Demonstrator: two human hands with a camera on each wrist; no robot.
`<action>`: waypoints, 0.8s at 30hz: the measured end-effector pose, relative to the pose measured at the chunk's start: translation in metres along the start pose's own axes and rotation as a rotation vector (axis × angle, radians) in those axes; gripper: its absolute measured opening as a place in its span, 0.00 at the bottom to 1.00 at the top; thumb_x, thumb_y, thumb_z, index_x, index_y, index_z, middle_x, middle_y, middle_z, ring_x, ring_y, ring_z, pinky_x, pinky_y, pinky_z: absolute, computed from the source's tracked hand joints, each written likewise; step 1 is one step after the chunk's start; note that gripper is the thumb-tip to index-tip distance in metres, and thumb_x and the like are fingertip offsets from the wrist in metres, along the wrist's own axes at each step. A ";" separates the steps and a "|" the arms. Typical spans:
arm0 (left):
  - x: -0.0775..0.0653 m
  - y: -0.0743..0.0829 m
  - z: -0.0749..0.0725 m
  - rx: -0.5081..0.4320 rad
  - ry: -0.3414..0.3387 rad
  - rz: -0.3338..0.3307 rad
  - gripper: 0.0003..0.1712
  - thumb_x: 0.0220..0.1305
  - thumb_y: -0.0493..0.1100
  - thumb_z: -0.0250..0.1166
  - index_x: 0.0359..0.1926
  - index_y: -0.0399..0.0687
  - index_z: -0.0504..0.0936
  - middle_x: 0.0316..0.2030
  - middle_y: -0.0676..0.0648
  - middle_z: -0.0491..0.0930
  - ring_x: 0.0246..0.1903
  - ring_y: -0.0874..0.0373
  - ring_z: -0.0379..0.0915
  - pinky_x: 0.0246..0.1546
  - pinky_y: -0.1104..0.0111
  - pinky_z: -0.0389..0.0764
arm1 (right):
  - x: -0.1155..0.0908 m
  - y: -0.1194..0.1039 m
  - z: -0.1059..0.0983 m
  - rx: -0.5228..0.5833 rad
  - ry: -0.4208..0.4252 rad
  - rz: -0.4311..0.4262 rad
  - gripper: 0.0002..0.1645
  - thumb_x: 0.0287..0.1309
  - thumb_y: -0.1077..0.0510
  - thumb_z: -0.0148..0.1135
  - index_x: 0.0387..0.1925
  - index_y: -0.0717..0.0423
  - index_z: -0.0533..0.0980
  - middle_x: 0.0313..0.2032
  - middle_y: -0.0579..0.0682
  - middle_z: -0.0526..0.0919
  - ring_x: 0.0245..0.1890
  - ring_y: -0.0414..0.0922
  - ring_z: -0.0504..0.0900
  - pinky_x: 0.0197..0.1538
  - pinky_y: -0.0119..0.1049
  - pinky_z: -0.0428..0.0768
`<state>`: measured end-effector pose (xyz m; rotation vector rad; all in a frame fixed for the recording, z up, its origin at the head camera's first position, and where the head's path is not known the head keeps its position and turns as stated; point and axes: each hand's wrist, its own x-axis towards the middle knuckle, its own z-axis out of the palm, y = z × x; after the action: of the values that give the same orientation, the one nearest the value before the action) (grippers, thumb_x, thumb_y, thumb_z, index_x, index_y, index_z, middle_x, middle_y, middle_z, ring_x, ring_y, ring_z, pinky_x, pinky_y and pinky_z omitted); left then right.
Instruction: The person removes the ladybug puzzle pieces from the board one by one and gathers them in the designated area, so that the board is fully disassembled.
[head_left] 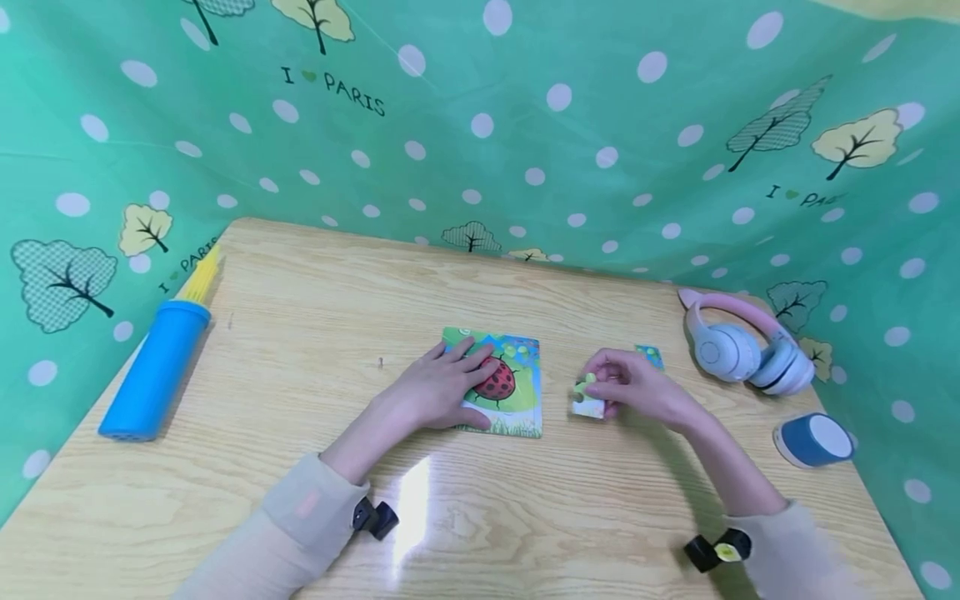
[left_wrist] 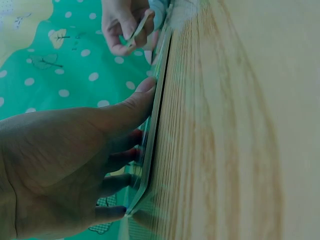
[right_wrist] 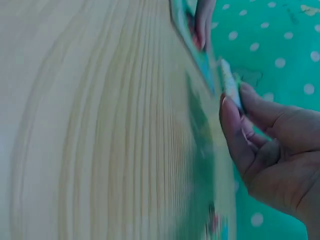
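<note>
A square ladybug jigsaw puzzle (head_left: 525, 400) lies flat near the middle of the wooden table. Spread over its left part, my left hand (head_left: 441, 390) rests with fingers extended, the fingertips near the red ladybug (head_left: 497, 380). To the right of the puzzle, my right hand (head_left: 633, 387) pinches a green and white puzzle piece (head_left: 589, 407) between thumb and fingers. The right wrist view shows that puzzle piece (right_wrist: 229, 85) edge-on, held above the tabletop. Beyond the right hand, another small puzzle piece (head_left: 651, 357) lies on the table, partly covered by the hand.
Pink and white headphones (head_left: 727, 350) with cat ears sit at the right, behind a blue and white cylinder (head_left: 813, 439). Along the left edge lies a blue pump (head_left: 156, 371) with a yellow nozzle. A green dotted curtain (head_left: 450, 142) hangs around the table (head_left: 315, 300).
</note>
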<state>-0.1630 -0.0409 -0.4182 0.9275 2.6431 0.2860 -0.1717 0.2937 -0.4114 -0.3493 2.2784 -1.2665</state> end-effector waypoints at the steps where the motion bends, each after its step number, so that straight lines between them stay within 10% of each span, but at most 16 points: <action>1: 0.000 0.000 0.000 0.001 0.000 0.000 0.52 0.63 0.71 0.63 0.81 0.56 0.58 0.83 0.49 0.47 0.83 0.45 0.39 0.82 0.43 0.49 | -0.004 0.004 -0.006 -0.007 -0.001 -0.008 0.16 0.70 0.58 0.63 0.51 0.66 0.75 0.33 0.53 0.80 0.25 0.44 0.85 0.33 0.43 0.89; 24: 0.002 0.000 0.000 0.008 -0.003 -0.004 0.53 0.63 0.72 0.63 0.81 0.55 0.58 0.83 0.49 0.46 0.84 0.45 0.38 0.82 0.43 0.48 | -0.082 0.055 -0.076 -0.085 -0.131 0.018 0.22 0.71 0.63 0.61 0.61 0.69 0.72 0.38 0.56 0.71 0.32 0.42 0.83 0.35 0.45 0.90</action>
<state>-0.1647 -0.0397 -0.4191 0.9251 2.6449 0.2728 -0.1433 0.4143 -0.3993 -0.4281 2.2226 -1.1073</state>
